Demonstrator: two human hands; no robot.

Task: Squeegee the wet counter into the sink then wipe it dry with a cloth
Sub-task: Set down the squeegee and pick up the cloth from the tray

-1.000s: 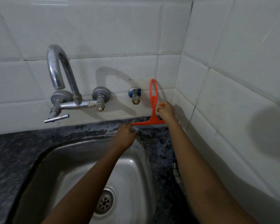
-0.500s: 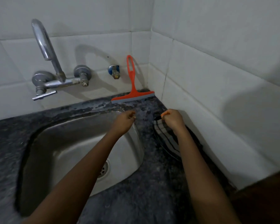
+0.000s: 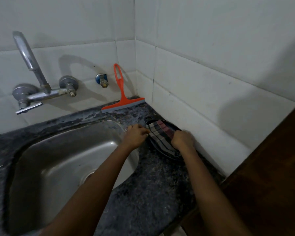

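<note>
Two hands [image 3: 137, 135] [image 3: 183, 140]; one cloth [image 3: 160, 132]; one squeegee [image 3: 123, 100]

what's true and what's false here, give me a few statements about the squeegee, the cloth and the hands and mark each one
1. The orange squeegee is propped against the back wall with its blade on the counter. True.
2. The right hand holds the squeegee. False: it grips the striped cloth, and no hand touches the squeegee.
3. The left hand holds the cloth too. True: it pinches the cloth's edge.
4. The cloth lies inside the sink. False: it is on the counter right of the sink, by the side wall.
5. The squeegee stands left of the tap. False: it stands right of it, near the corner.
</note>
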